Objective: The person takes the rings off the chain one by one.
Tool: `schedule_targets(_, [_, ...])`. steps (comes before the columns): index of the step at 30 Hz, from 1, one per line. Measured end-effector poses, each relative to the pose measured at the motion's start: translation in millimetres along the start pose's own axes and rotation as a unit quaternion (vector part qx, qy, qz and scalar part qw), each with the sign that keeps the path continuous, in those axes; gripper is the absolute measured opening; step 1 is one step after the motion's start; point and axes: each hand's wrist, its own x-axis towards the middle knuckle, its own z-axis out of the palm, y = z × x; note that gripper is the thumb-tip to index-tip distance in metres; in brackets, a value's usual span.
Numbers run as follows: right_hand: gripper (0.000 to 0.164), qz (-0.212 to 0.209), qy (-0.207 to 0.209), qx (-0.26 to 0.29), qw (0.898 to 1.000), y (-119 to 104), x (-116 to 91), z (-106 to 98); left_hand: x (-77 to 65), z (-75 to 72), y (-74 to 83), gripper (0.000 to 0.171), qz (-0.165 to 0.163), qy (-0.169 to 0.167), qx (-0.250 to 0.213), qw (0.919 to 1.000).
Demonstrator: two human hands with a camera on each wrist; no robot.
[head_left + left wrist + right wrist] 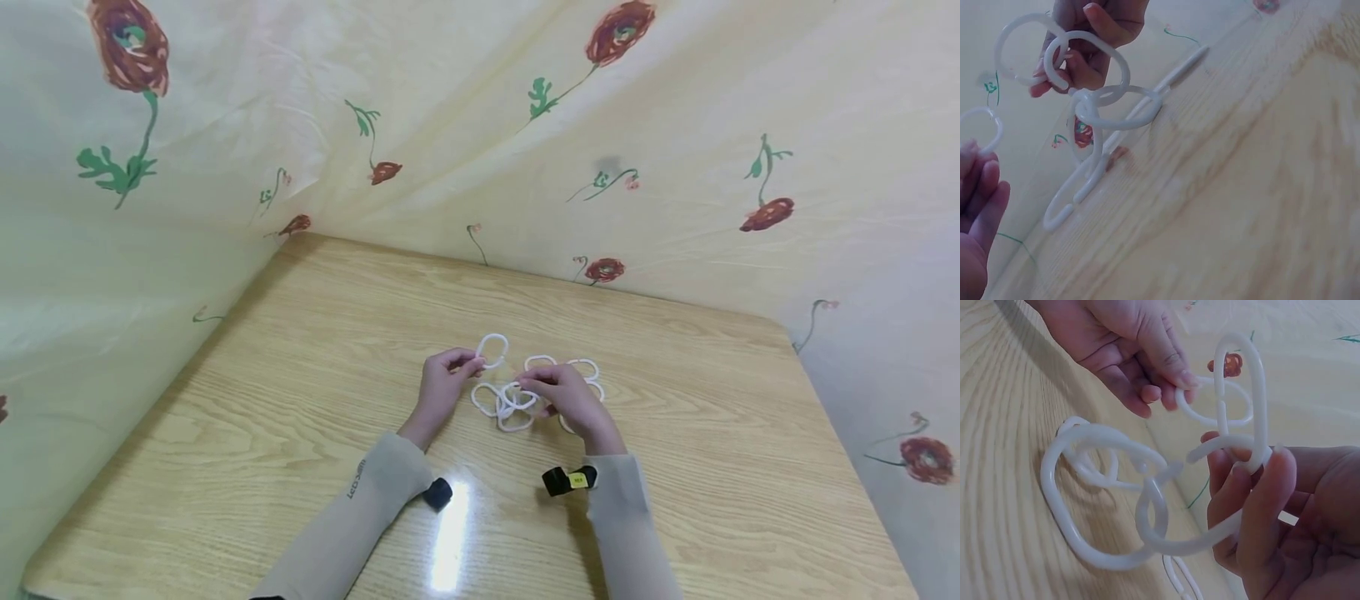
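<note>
My left hand (pixel 441 392) pinches one loose white plastic ring (pixel 506 350) between thumb and fingertips, raised above the table. To its right, my right hand (pixel 573 402) grips a white open-ended ring (pixel 1213 536) belonging to a chain of similar rings. In the right wrist view, the gap in that held ring shows above the fingertips, and an upright ring (pixel 1261 394) hooks through it. A larger linked ring (pixel 1054 500) hangs on its other side. The left hand's ring (pixel 999 132) is apart from the chain in the left wrist view.
More linked rings (pixel 597 367) lie on the wooden table (pixel 337 317) beyond and beside the right hand. A flower-printed cloth (pixel 450 108) hangs along the table's back and left side. Small dark wrist cameras (pixel 556 482) sit at both sleeves.
</note>
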Motion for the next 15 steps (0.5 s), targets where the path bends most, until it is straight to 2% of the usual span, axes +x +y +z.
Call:
schedule_targets(8, [0.028,0.012,-0.004,0.02,1.0,8,-10,-1,2.2,-1.3,-1.3,0.015,-0.035,0.006,-0.003,0.9994])
schedule_targets(15, [0.027,0.003,-0.011,0.029,1.0,15,-16,-2,4.1,-1.6,-2.6,0.015,-0.054,0.009,0.002,0.9985])
